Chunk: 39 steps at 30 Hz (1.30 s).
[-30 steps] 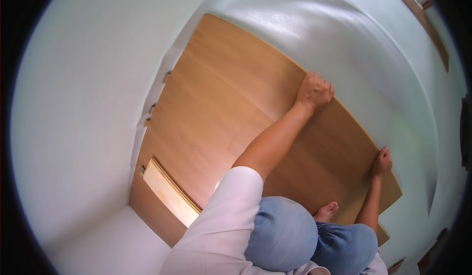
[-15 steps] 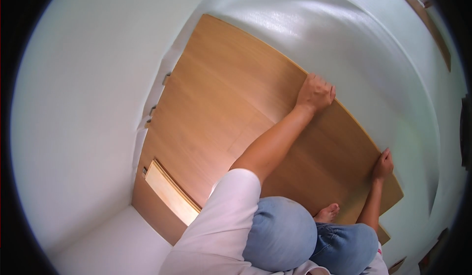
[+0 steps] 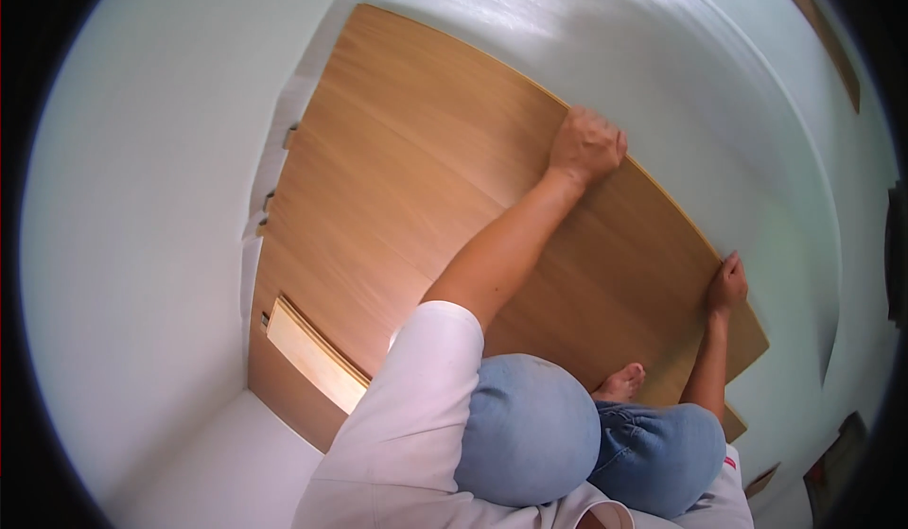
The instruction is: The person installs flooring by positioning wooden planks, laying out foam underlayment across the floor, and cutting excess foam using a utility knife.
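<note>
The left hand (image 3: 587, 146) and right hand (image 3: 727, 286) clasp the outermost laminate plank's (image 3: 473, 80) edge, fingertips mostly hidden, seemingly seating its joint; next calls for even two-handed pressure.

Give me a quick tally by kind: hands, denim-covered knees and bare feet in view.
Hands: 2, left hand and right hand, both at the edge of the wooden flooring
Denim-covered knees: 2
Bare feet: 1
Total: 5
</note>
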### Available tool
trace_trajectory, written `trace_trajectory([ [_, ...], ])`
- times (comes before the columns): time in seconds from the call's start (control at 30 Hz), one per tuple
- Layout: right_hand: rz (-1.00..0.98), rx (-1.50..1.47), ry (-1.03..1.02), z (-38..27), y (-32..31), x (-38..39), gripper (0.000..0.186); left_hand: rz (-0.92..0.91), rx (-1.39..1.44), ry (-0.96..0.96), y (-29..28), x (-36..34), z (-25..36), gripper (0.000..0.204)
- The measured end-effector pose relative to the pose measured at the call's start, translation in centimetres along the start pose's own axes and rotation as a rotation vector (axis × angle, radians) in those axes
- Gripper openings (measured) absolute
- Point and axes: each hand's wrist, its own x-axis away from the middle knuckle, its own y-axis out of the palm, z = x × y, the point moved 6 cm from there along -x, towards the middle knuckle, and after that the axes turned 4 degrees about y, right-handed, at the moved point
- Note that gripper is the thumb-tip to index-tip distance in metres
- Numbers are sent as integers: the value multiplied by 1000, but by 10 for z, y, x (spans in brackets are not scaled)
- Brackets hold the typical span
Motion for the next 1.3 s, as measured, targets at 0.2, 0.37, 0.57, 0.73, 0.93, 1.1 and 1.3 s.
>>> trace_trajectory([
  [0.2, 9, 34, 35, 0, 4, -2, 50, -20, -9, 19, 10, -5, 0, 29],
  [0.37, -140, -35, 9, -2, 18, -4, 38, 20, 161, 79, 27, 3, -24, 39],
  [0.57, -13, 4, 53, -11, 1, -1, 47, -118, -153, 132, 19, -6, 2, 36],
  [0.73, 1, 75, 24, -12, 1, -11, 47, -260, -143, -2, 29, -10, -8, 29],
  [0.93, -24, -3, -1, -1, 13, -1, 47, -305, -7, -27, 31, -9, -19, 31],
  [1.1, 249, -307, -114, -16, 3, 10, 29, -327, 215, 57, 16, 8, -27, 18],
  [1.3, 289, -127, -178, -6, -16, 10, 31, -226, 91, 172, 20, 9, 1, 15],
])
